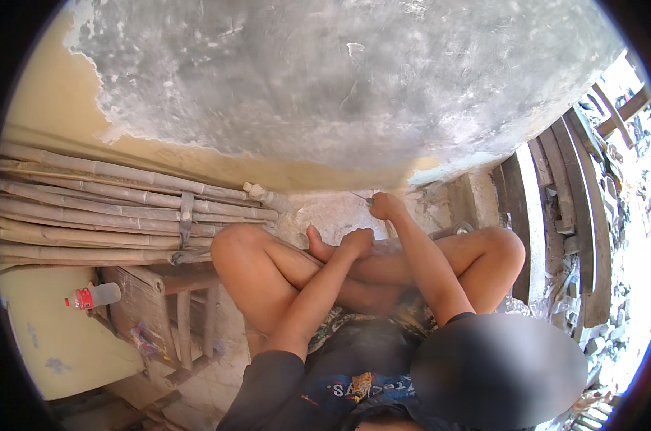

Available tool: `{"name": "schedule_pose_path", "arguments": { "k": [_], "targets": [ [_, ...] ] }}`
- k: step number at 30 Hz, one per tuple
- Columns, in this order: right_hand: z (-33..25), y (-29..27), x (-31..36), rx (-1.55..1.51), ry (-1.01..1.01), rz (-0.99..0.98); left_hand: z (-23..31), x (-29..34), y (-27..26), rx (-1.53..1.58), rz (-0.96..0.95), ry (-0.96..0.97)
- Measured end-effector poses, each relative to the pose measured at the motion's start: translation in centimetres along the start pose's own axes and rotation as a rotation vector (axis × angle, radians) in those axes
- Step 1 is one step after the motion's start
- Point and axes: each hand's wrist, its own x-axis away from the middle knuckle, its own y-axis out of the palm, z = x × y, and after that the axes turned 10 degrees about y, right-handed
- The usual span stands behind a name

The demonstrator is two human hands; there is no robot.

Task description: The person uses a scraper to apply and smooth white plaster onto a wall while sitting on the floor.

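Note:
My right hand is closed and reaches out ahead, close to the foot of the wall. A thin, dark, narrow tool sticks out of it to the left; its exact kind is too small to tell. My left hand is closed in a fist and rests against my crossed lower legs. Its fingers face away, so anything inside them is hidden. Ahead of both hands lies a pale, dusty patch of ground. My bare foot shows just left of the left hand.
A patchy grey plaster wall rises directly ahead. Bamboo poles lie stacked at left, above a wooden bench with a red-capped plastic bottle. Wooden planks and rubble line the right side.

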Motion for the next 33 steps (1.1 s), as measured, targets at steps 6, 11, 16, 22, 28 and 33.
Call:
{"name": "schedule_pose_path", "arguments": {
  "k": [6, 11, 16, 22, 28, 33],
  "targets": [
    [0.7, 0.8, -1.2, 0.015, -0.010, 0.016, -0.9, -1.3, 1.8, -0.044, 0.079, -0.008],
    [0.1, 0.2, -0.9, -0.039, -0.001, 0.020, -2.0, -1.2, 2.8, -0.199, 0.166, 0.051],
    [0.9, 0.7, -1.6, -0.019, 0.011, 0.015, -1.8, -1.6, 2.7, -0.136, 0.132, 0.046],
    [1.5, -0.1, -2.4, -0.121, 0.018, 0.061, -1.6, -1.4, 1.8, 0.101, 0.293, 0.237],
    [4.4, -6.3, -1.3, -0.462, 0.013, 0.200, -2.5, -1.8, -1.1, 0.362, 0.347, 0.132],
    [4.6, -7.0, -1.2, -0.539, 0.333, 0.039, -5.0, -4.3, -3.9, 0.756, 0.736, -0.048]
  ]
}}
